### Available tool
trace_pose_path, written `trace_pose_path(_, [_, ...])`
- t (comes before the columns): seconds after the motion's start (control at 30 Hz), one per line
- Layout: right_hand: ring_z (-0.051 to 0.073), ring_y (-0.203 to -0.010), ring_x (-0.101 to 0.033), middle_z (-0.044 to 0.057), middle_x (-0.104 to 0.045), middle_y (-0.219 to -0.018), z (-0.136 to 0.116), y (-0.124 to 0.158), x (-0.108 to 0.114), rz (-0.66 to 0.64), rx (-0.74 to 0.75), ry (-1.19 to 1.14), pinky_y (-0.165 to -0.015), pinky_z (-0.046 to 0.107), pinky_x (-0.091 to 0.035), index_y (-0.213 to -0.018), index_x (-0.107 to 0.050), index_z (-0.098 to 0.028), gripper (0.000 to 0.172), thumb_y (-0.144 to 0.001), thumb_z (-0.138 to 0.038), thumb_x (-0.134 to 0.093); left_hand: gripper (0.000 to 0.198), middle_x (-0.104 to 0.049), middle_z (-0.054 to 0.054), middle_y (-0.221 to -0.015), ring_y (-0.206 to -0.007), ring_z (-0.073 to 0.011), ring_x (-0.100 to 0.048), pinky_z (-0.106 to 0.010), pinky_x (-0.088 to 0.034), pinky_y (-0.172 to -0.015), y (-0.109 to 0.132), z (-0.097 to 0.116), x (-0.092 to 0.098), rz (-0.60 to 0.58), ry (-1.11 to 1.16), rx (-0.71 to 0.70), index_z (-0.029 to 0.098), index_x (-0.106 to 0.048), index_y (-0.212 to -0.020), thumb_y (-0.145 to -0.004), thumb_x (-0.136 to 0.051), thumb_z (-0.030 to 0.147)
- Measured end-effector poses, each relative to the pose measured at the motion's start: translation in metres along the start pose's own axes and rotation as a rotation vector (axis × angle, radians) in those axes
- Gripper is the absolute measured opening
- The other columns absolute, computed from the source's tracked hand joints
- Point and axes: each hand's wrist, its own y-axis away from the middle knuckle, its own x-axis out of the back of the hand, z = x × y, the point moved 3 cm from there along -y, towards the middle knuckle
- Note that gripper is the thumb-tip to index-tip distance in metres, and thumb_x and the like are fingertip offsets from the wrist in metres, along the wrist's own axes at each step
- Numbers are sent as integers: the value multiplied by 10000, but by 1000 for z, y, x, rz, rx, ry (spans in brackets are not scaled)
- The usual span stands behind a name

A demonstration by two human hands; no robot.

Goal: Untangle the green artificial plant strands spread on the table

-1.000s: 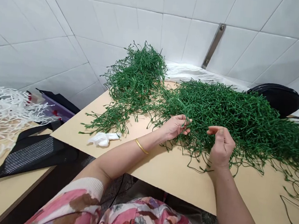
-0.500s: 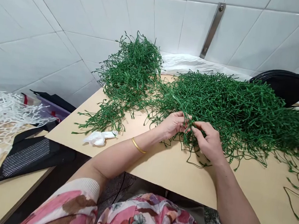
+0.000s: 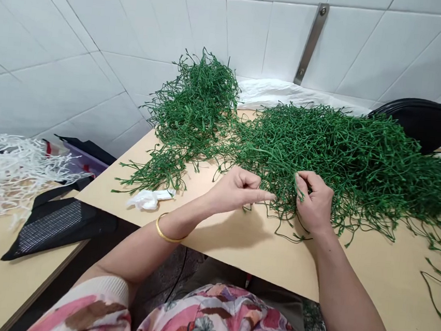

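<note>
Thin green cords with knotted ends lie in a large tangled pile (image 3: pixel 324 139) across the table. At the pile's front edge, my right hand (image 3: pixel 314 203) is closed, thumb against fingers, on a green cord (image 3: pixel 299 187); its tip pokes out by the thumb. To the left, my left hand (image 3: pixel 237 190) is raised just above the tabletop. Its fingers are curled in and its thumb points straight toward the right hand. Whatever those curled fingers hold, if anything, is hidden. A gap separates the two hands.
A second mound of green cords (image 3: pixel 201 101) stands at the back left. Crumpled white tissue (image 3: pixel 149 199) lies near the table's left edge. White cords (image 3: pixel 12 176) and a black mesh pouch (image 3: pixel 54 227) are on another table at left. A black bag (image 3: pixel 419 122) sits back right.
My hands were together over the cords and have parted. The left moved left and turned with its thumb out; the right shifted slightly right, still gripping a green cord.
</note>
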Motion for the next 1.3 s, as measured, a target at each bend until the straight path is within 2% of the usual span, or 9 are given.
trace_pose_path(0.27, [124, -601, -460, 10, -558, -664, 1, 1, 0, 7, -4, -37, -572, 245, -351, -762, -598, -176, 190, -831, -282, -456, 443, -236, 95, -448, -379, -5, -221, -161, -209, -413, -6, -17, -16, 141, 764, 41, 162, -218, -527, -576, -653, 96])
trace_pose_path(0.4, [122, -572, -453, 10, -570, -665, 3, 2, 0, 1, -29, -43, -558, 248, -350, -776, -607, -179, 199, -822, -308, -464, 210, -573, -28, -693, -776, -152, -570, -264, -432, -685, 5, -2, -22, 49, 414, -65, 176, -474, -563, -569, -681, 138])
trace_pose_path(0.53, [110, -552, -440, -6, -536, -634, 0, 1, 3, -9, -69, -112, -541, 240, -348, -802, -595, -171, 180, -812, -304, -473, 237, -556, -103, -1148, -1241, -296, -329, -378, -340, -916, 16, 11, -30, -38, -101, -242, 234, -648, -778, -553, -706, 185])
trace_pose_path(0.63, [95, -520, -403, -31, -464, -572, -3, 0, 5, -10, -83, -136, -525, 232, -338, -763, -571, -169, 156, -800, -292, -482, 63, -601, -119, -986, -1140, -290, -417, -371, -306, -922, 19, 3, -35, -33, -329, -316, 219, -619, -653, -622, -669, 240])
trace_pose_path(0.7, [89, -506, -383, -39, -432, -548, -4, -1, 5, -7, -78, -130, -510, 228, -329, -736, -558, -168, 154, -796, -288, -482, 209, -558, -84, -676, -855, -227, -521, -327, -336, -836, 17, -9, -36, 20, -401, -280, 203, -522, -514, -690, -608, 274])
trace_pose_path(0.83, [79, -492, -363, -39, -434, -552, -3, -1, 4, -7, -69, -113, -491, 224, -316, -749, -567, -161, 160, -798, -287, -482, 287, -350, -1, -486, -506, -122, -327, -238, -309, -611, 16, -22, -38, 71, -452, -229, 202, -473, -508, -774, -501, 309])
trace_pose_path(1.03, [83, -468, -394, -54, -420, -559, 0, -2, 1, -43, -160, -408, -463, 229, -335, -910, -513, -195, 153, -793, -293, -496, 327, -601, -104, -883, -656, -160, -418, -256, -338, -659, 19, -14, -45, -220, -634, -408, 207, -599, -982, -743, -398, 107])
trace_pose_path(1.17, [70, -460, -399, -15, -543, -808, -6, 1, -4, -136, -185, -642, -437, 223, -352, -1189, -309, -297, 431, -795, -236, -474, 287, -566, -61, -644, -585, -157, -434, -257, -338, -574, 16, -12, -43, -415, -690, -320, 207, -630, -739, -611, -459, 15])
trace_pose_path(1.3, [95, -661, -501, 42, -510, -1080, -18, 4, -3, -321, 15, -526, -594, 270, -430, -997, -527, -261, 249, -795, -161, -421, 282, -589, -8, -558, -534, -146, -478, -248, -355, -534, 4, -5, -39, -635, -496, -177, 225, -603, -504, -497, -494, -35])
